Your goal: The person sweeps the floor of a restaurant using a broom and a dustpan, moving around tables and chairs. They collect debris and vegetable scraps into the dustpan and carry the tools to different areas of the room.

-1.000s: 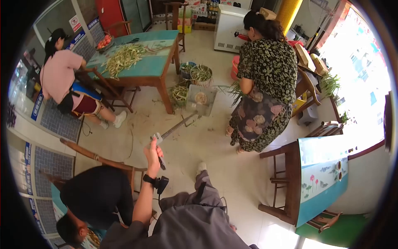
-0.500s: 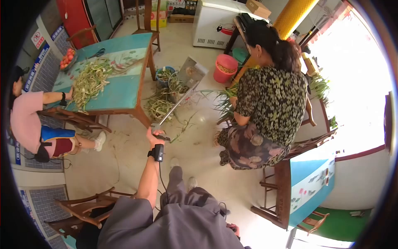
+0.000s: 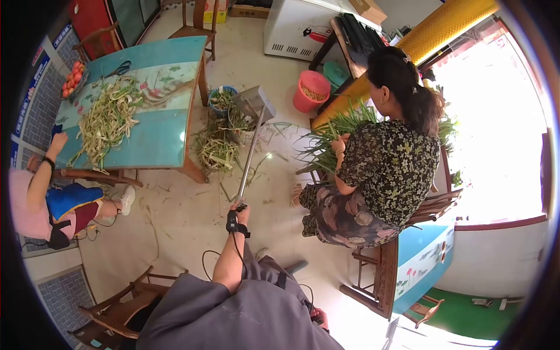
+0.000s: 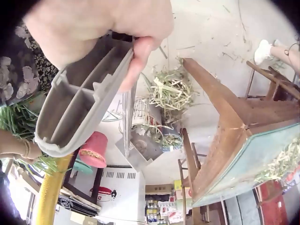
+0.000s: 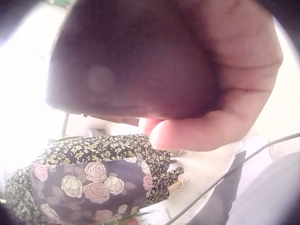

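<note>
My left hand (image 3: 241, 214) grips the top of a long-handled metal dustpan (image 3: 255, 104); its shaft slants up and away. The tilted pan is beside and partly over the tubs of green trimmings (image 3: 219, 150). In the left wrist view, the left hand (image 4: 105, 28) has its fingers curled round a grey hollow plastic handle (image 4: 77, 110). Low in the head view, my right hand (image 3: 319, 319) is near my side. The right wrist view shows the right hand (image 5: 246, 70) curled round a dark, smooth object (image 5: 131, 61), too close to identify.
A seated person in floral clothes (image 3: 396, 163) handles green stalks (image 3: 332, 137) at right. A teal table (image 3: 157, 131) with trimmed leaves stands at left, beside another person (image 3: 35, 198). A pink bucket (image 3: 312, 91) and white freezer (image 3: 297, 29) are beyond.
The head view has shifted closer to the tubs and the floral-clothed person. The dustpan has swung from lying flatter to a more upright tilt, with its shaft steeper. My left hand still holds it.
</note>
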A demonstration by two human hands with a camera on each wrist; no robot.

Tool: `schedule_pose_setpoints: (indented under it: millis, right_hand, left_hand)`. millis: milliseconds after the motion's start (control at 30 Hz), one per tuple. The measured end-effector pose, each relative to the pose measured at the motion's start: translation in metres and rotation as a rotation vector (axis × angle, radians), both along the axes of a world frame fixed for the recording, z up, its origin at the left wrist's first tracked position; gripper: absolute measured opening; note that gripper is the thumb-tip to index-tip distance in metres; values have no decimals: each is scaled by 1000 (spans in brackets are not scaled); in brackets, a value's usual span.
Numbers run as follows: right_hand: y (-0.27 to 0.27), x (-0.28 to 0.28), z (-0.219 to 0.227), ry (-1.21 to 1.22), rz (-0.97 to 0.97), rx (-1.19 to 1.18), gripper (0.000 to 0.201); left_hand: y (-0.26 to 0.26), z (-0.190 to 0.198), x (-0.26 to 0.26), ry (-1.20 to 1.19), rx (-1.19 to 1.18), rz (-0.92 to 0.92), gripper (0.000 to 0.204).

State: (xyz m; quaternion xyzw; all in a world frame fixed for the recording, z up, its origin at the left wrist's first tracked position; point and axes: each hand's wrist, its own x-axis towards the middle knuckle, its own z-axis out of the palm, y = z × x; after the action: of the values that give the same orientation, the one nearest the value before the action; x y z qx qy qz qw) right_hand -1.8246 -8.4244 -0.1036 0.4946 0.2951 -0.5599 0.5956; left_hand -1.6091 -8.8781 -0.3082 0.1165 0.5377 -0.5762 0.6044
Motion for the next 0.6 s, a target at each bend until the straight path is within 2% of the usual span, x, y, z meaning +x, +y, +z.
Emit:
schedule_pose_setpoints:
  millis: [67, 133, 200, 267, 300, 333, 400, 467, 533, 600]
  right_hand:
    - [-7, -1, -2, -2, -49, 54, 11]
    - [-12, -2, 1, 2, -20, 74, 12]
    - [-13, -2, -1, -5, 6, 98, 13]
    - [-27, 3, 9, 163, 263, 186, 13]
    - [-32, 18, 28, 514, 404, 199, 11]
    - [-23, 14, 19, 506, 401, 202, 11]
    - [-9, -4, -6, 256, 487, 157, 9]
    - [-13, 3, 1, 530, 643, 159, 9]
    - [-17, -2, 1, 273, 510, 240, 11]
    - [-22, 5, 6, 353, 580, 203, 13]
  left_hand:
    - [0, 9, -1, 194, -66, 55, 70]
    - [2, 39, -2, 232, -52, 140, 70]
    - [14, 51, 6, 397, -121, 130, 71]
    - [18, 53, 14, 299, -69, 48, 68]
    - [24, 58, 21, 335, -87, 47, 65]
    - [27, 77, 28, 370, -106, 46, 63]
    - [27, 93, 34, 406, -128, 47, 61]
    - [28, 100, 41, 489, -169, 61, 60]
    - [31, 108, 42, 455, -148, 54, 61]
    - [35, 115, 46, 426, -128, 43, 62]
